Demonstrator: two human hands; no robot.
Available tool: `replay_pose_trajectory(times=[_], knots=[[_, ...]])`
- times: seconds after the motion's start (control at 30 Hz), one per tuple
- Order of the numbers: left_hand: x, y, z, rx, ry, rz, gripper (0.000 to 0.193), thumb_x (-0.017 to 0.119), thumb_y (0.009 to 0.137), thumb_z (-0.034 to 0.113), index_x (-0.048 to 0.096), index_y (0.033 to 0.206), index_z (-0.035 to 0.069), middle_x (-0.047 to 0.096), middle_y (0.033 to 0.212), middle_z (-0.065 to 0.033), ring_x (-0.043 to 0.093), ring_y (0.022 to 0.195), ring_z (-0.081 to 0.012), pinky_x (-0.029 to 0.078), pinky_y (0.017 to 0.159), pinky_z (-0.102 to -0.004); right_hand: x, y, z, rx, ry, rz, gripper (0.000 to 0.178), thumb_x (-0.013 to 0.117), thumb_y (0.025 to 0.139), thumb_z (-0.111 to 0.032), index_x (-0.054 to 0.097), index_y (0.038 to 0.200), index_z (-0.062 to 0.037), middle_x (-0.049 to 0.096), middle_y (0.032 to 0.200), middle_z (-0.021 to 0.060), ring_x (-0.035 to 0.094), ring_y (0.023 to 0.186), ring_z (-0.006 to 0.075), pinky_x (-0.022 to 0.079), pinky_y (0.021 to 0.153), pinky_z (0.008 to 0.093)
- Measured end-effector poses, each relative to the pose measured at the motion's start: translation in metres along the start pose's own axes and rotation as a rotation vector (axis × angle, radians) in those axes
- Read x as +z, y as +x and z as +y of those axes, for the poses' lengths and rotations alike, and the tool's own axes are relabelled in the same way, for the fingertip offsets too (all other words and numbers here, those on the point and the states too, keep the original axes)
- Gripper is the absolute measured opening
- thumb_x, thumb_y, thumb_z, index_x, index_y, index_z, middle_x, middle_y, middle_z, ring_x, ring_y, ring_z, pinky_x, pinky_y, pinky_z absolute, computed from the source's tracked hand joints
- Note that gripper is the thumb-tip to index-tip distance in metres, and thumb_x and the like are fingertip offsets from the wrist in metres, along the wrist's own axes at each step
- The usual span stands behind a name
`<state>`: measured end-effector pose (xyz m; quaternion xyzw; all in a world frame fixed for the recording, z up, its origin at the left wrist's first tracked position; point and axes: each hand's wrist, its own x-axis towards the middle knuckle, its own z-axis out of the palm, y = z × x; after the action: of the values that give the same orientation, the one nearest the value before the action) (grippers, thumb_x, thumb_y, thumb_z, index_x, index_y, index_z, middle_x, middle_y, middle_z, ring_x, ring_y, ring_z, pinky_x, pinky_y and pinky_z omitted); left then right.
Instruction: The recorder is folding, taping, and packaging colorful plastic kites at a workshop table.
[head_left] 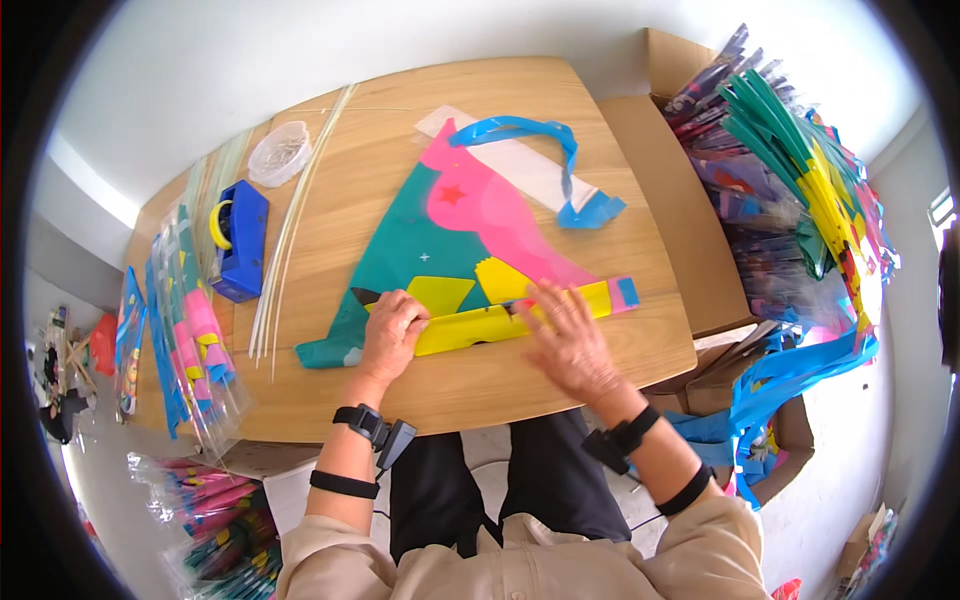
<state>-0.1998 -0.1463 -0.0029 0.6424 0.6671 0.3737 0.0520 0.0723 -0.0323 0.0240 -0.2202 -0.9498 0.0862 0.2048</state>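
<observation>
Wooden tabletop (pixel 350 400), colourful sheet (pixel 405 230) with yellow edge (pixel 460 334) beneath left-hand fingers (pixel 405 306) and right-hand fingers (pixel 550 311)

A tape dispenser (pixel 238 245), cardboard box (pixel 665 220) and bagged bundles (pixel 204 322) suggest a workshop.

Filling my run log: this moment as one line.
left hand: curled at printed sheet, yellow edge | right hand: open over same edge | tape dispenser: left of sheet
</observation>
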Motion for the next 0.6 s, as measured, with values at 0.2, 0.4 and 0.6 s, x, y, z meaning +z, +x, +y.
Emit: replay_pose_trajectory(times=[0.2,0.4,0.6], knots=[[-0.003,0.003,0.0,-0.001,-0.053,-0.043,0.01,0.067,0.079,0.003,0.06,0.085,0.006,0.056,0.085,-0.0083,0.056,0.088,-0.0315,0.047,0.077,-0.0409,0.03,-0.004,-0.048,0.125,0.003,-0.157,0.066,0.066,0.084,-0.043,0.045,0.142,-0.0174,0.03,0.154,0.0162,0.022,0.145,0.0355,0.012,0.117,0.0556],[-0.049,-0.004,-0.077,-0.343,0.059,0.348,0.014,0.063,0.084,0.003,0.06,0.097,0.006,0.062,0.091,-0.0137,0.061,0.087,-0.0338,0.049,0.075,-0.0414,0.03,-0.003,-0.051,0.124,-0.023,-0.164,0.066,0.064,0.085,-0.048,0.046,0.142,-0.02,0.031,0.154,0.0158,0.023,0.144,0.0357,0.013,0.117,0.0567],[-0.114,-0.027,-0.137,-0.796,0.655,0.253,0.031,0.078,0.075,0.019,0.063,0.093,0.0,0.064,0.092,-0.0204,0.062,0.088,-0.0415,0.05,0.075,-0.0489,0.031,-0.004,-0.049,0.125,-0.026,-0.146,0.064,0.061,0.087,-0.05,0.047,0.141,-0.0196,0.033,0.153,0.016,0.024,0.144,0.0356,0.013,0.117,0.0565]])
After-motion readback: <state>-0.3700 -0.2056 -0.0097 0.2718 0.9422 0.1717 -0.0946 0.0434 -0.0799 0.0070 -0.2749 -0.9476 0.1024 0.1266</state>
